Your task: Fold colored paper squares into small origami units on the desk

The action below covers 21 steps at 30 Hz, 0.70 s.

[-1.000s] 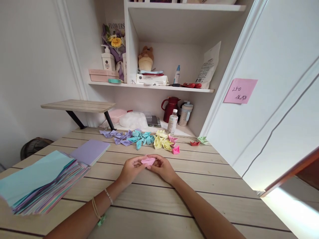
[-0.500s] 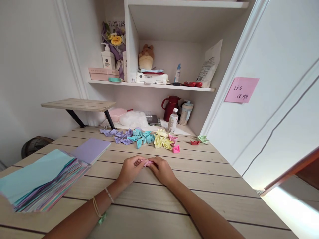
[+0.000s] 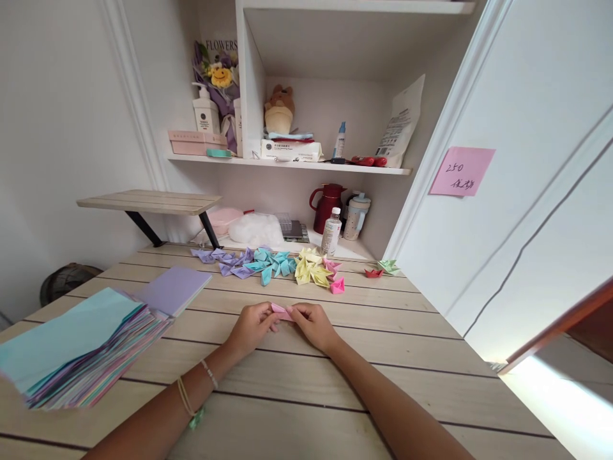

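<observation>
A small folded piece of pink paper (image 3: 281, 312) is pinched between my two hands just above the middle of the table. My left hand (image 3: 253, 326) grips its left end with thumb and fingers. At its right end, my right hand (image 3: 312, 324) holds it the same way, fingers closed. Beyond my hands lie several folded paper boats in groups: purple (image 3: 235, 263), turquoise (image 3: 272, 263), yellow (image 3: 312, 268) and pink (image 3: 337, 285). Farther right rest a red paper boat (image 3: 373, 273) and a green one (image 3: 388, 266).
On the left, a thick fanned stack of coloured paper (image 3: 71, 338) lies beside a purple pad of paper (image 3: 175, 289). A small raised wooden stand (image 3: 153, 200) is at the back left. A clear bottle (image 3: 331, 233) and a red jug (image 3: 328, 209) stand at the back.
The pink paper has turned and shows more of its folded face between my fingers. Both hands have shifted slightly, still pinching it.
</observation>
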Available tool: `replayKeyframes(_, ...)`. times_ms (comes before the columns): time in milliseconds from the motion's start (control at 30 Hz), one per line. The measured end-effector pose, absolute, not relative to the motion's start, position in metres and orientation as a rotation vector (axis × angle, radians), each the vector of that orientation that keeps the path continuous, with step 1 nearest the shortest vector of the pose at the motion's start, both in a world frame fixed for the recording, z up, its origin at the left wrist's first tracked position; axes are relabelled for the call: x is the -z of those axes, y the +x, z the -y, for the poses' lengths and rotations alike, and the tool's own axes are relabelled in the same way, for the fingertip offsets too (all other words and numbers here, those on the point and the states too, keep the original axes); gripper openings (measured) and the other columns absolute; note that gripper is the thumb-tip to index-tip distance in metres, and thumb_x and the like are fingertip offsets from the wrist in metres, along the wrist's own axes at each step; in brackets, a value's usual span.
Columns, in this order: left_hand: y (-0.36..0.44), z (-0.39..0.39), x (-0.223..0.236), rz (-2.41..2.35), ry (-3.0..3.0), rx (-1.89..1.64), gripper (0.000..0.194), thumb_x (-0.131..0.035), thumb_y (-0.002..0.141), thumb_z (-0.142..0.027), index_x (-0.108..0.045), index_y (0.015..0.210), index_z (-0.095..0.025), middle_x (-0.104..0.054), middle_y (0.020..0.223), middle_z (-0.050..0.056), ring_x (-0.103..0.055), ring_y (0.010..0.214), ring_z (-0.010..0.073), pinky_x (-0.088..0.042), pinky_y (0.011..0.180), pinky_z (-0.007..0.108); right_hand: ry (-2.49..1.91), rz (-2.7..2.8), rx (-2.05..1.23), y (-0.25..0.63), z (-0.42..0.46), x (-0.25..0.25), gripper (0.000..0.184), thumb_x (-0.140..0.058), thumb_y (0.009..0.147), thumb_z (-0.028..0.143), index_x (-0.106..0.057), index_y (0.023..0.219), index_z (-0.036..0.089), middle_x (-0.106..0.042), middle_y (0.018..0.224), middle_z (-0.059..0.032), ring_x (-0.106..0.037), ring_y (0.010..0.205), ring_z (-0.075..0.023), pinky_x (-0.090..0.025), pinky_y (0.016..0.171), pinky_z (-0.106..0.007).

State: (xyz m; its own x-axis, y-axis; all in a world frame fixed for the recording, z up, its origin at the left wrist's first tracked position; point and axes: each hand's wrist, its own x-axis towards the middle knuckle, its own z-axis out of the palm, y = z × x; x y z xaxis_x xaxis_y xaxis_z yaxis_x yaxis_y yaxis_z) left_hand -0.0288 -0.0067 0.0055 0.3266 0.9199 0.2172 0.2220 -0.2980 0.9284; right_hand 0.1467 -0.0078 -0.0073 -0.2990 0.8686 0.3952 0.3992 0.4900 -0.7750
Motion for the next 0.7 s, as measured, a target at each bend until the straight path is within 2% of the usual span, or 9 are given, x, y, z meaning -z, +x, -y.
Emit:
replayKeyframes(133,-0.029,0.006,-0.006,-1.001,1.725,-1.034,0.029,-0.054,0.076,-0.038,-0.068,0.091,-0.018,-0.070,0.081,0.006,-0.063,0.064,0.0169,-0.049,0.061,0.025,-1.028,1.860,-0.791,0.148,0.005,0.008,0.037,-0.042,0.084,0.042,-0.062,0.067,0.016,-0.050,0.057,0.0021,-0.043,0.055,-0.0110,-0.034,0.052,-0.021)
replayKeyframes(300,-0.029,0.005,-0.004,-1.037,1.726,-1.039,0.031,-0.053,0.076,-0.040,-0.069,0.092,-0.018,-0.070,0.076,0.005,-0.063,0.066,0.0185,-0.048,0.061,0.026,-1.024,1.821,-0.793,0.148,0.004,0.009,0.031,-0.041,0.085,0.035,-0.064,0.077,0.016,-0.054,0.060,0.0013,-0.046,0.056,-0.0116,-0.036,0.053,-0.021)
replayKeyframes(400,-0.029,0.005,-0.005,-1.051,1.808,-1.073,0.031,-0.052,0.076,-0.041,-0.070,0.089,-0.018,-0.067,0.071,0.004,-0.061,0.062,0.0173,-0.047,0.059,0.025,-1.000,1.792,-0.836,0.147,0.004,0.010,0.022,-0.046,0.079,0.026,-0.062,0.092,0.016,-0.057,0.062,0.0014,-0.047,0.054,-0.0108,-0.037,0.051,-0.020)
replayKeyframes(467,-0.029,0.008,-0.008,-1.045,1.898,-1.091,0.030,-0.052,0.077,-0.040,-0.071,0.087,-0.019,-0.065,0.068,0.004,-0.060,0.060,0.0162,-0.046,0.058,0.024,-0.977,1.781,-0.887,0.146,0.005,0.011,0.025,-0.049,0.075,0.021,-0.059,0.097,0.016,-0.059,0.062,0.0020,-0.048,0.052,-0.0101,-0.037,0.050,-0.019)
replayKeyframes(567,-0.027,0.013,-0.013,-1.007,2.009,-1.066,0.028,-0.050,0.078,-0.038,-0.071,0.079,-0.019,-0.062,0.066,0.004,-0.057,0.061,0.0160,-0.043,0.056,0.023,-1.020,1.766,-0.845,0.145,0.007,0.011,0.022,-0.051,0.072,0.018,-0.057,0.093,0.017,-0.058,0.056,0.0038,-0.048,0.048,-0.0097,-0.036,0.047,-0.019)
replayKeyframes(700,-0.024,0.018,-0.017,-0.949,1.982,-0.981,0.032,-0.045,0.082,-0.039,-0.069,0.074,-0.019,-0.063,0.068,0.003,-0.057,0.063,0.0157,-0.044,0.061,0.023,-1.123,1.814,-0.617,0.144,0.013,0.009,0.017,-0.052,0.072,0.017,-0.059,0.088,0.019,-0.055,0.051,0.0050,-0.047,0.045,-0.0103,-0.035,0.047,-0.020)
